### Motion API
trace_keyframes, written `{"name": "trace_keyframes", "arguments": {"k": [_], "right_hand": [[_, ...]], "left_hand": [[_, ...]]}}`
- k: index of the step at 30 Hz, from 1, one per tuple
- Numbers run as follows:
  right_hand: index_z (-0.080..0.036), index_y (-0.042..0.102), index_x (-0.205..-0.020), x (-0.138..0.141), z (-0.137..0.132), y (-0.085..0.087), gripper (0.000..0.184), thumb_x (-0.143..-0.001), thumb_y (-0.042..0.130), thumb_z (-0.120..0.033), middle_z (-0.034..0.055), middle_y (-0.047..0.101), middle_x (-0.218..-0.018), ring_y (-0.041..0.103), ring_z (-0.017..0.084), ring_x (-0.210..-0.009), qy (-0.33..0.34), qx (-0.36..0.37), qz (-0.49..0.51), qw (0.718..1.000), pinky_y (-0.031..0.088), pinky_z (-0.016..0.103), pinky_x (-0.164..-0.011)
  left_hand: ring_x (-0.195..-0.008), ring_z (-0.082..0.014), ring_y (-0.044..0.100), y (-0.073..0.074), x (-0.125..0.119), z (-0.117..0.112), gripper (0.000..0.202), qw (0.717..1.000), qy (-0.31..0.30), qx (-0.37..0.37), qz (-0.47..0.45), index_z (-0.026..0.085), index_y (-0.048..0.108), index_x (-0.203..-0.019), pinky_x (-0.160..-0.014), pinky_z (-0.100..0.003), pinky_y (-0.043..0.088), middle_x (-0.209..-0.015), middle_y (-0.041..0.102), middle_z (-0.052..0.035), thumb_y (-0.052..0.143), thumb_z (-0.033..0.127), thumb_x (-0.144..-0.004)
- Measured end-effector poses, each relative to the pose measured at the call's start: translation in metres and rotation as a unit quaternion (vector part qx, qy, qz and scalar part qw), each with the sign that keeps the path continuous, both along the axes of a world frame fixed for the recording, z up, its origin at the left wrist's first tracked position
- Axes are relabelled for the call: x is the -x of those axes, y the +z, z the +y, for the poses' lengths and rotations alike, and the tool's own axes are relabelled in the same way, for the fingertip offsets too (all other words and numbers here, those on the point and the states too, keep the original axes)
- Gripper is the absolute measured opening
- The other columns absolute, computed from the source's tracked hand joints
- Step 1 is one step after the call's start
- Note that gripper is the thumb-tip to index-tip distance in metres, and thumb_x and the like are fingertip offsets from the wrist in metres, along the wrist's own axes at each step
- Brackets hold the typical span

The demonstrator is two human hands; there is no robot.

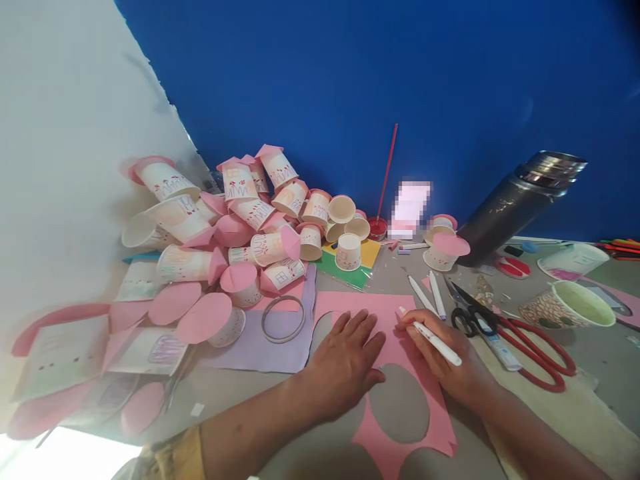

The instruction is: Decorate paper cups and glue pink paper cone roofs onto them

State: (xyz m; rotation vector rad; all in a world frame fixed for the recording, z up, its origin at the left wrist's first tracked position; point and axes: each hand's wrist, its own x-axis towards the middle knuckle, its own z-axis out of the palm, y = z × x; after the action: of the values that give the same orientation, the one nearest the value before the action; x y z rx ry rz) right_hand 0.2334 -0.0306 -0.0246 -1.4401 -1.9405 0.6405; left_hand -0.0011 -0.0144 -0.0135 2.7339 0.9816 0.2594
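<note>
A pink paper sheet (365, 303) with several round holes cut out lies on the table in front of me. My left hand (347, 357) rests flat across it, fingers spread, holding nothing. In my right hand (445, 357) is a white marker (435, 343), gripped like a pen over the sheet's right side. Whether its tip touches the paper is hard to make out. Left of my left hand, a grey ring (283, 297) sits on a lilac sheet (240, 357). Two more white markers (437, 295) lie just beyond my right hand.
Paper cups (240, 180) with drawings and pink paper tops pile up at left. Red-handled scissors (543, 340) and small black-handled scissors (465, 322) lie right of my right hand. A dark flask (515, 207) leans behind them, near a patterned cup (550, 307). A blue wall (325, 80) rises behind.
</note>
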Motion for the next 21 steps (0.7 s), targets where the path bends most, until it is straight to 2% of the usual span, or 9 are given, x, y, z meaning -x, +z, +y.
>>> {"name": "trace_keyframes", "arguments": {"k": [2,9,14,21], "right_hand": [[-0.026,0.058,-0.111,0.001,0.0,0.002,0.021,-0.106,0.039,-0.035,0.0083,0.076,-0.107,0.074,0.022,-0.093,0.017,-0.006,-0.035,0.999,0.053,0.032,-0.079],[-0.023,0.06,-0.115,0.004,-0.001,0.019,0.022,-0.104,0.043,-0.032,0.0068,0.077,-0.088,0.073,0.021,-0.074,0.072,0.022,-0.137,0.988,0.047,0.027,-0.065],[-0.022,0.061,-0.114,0.005,-0.002,0.019,0.024,-0.107,0.04,-0.031,0.0087,0.077,-0.096,0.072,0.02,-0.081,0.084,0.024,-0.171,0.981,0.045,0.026,-0.067],[-0.022,0.061,-0.111,0.006,-0.002,0.017,0.017,-0.104,0.046,-0.025,0.0091,0.076,-0.103,0.074,0.021,-0.086,0.087,0.036,-0.189,0.977,0.045,0.028,-0.068]], "left_hand": [[-0.148,-0.0388,0.042,0.0,0.0,0.001,0.052,1.0,-0.003,0.002,-0.002,0.013,0.055,-0.137,-0.118,-0.06,0.039,-0.155,0.051,-0.0218,0.069,0.037,-0.093],[-0.149,-0.0393,0.039,0.0,0.0,0.005,0.056,1.0,-0.017,-0.003,0.007,0.013,0.052,-0.142,-0.118,-0.062,0.04,-0.157,0.049,-0.0228,0.071,0.027,-0.091],[-0.148,-0.0401,0.041,-0.001,0.0,0.006,0.056,0.999,-0.026,-0.027,0.019,0.013,0.052,-0.143,-0.118,-0.063,0.04,-0.156,0.049,-0.0233,0.07,0.022,-0.09],[-0.148,-0.0386,0.042,0.0,0.001,0.007,0.059,0.999,-0.027,-0.038,0.021,0.014,0.05,-0.144,-0.117,-0.061,0.042,-0.157,0.049,-0.0224,0.071,0.023,-0.09]]}}
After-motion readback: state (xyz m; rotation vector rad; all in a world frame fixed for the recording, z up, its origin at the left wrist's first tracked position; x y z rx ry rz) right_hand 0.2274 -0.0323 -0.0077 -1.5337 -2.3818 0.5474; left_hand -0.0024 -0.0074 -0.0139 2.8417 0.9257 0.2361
